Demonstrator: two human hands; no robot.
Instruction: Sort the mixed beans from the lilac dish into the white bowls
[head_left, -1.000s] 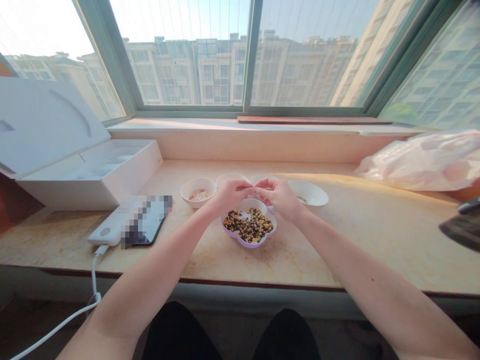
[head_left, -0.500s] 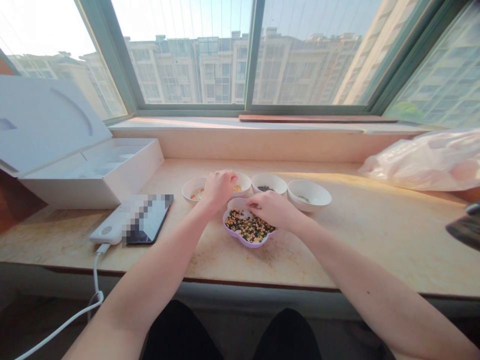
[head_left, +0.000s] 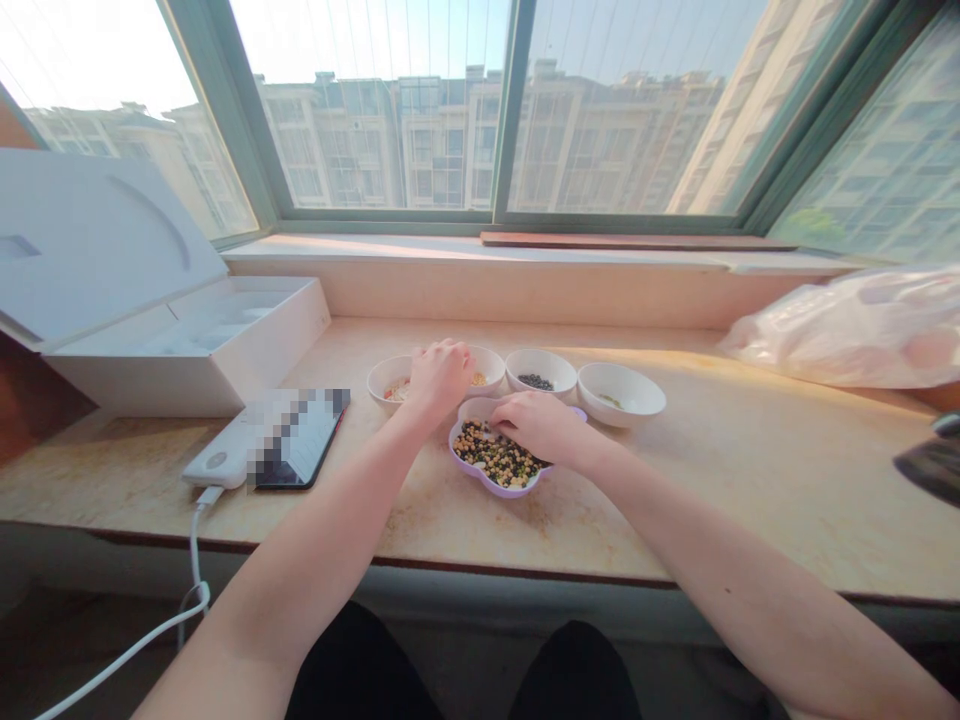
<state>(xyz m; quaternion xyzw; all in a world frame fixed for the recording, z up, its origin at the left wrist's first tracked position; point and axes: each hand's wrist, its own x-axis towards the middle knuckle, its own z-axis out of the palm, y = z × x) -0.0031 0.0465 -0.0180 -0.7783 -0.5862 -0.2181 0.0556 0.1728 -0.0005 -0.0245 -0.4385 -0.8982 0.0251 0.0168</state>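
Note:
A purple flower-shaped dish (head_left: pixel 480 482) full of mixed beans sits on the stone sill in front of me. My right hand (head_left: pixel 538 424) rests in it, fingers curled down into the beans. My left hand (head_left: pixel 437 375) hovers closed over the gap between the two left white bowls, the one with pale bits (head_left: pixel 384 378) and the one with yellow beans (head_left: pixel 489 367). Further right stand a white bowl with black beans (head_left: pixel 541 372) and one with a few green ones (head_left: pixel 621 393). What either hand pinches is hidden.
An open white box (head_left: pixel 187 345) stands at the left, with a power bank (head_left: pixel 225 452), its white cable and a phone (head_left: pixel 300 452) beside it. A plastic bag (head_left: pixel 847 330) lies at the right. A dark object (head_left: pixel 930 465) sits at the right edge.
The hands met pinched together above the purple dish; since then the left moved back over the white bowls and the right dropped into the beans. Little changed over the last half second.

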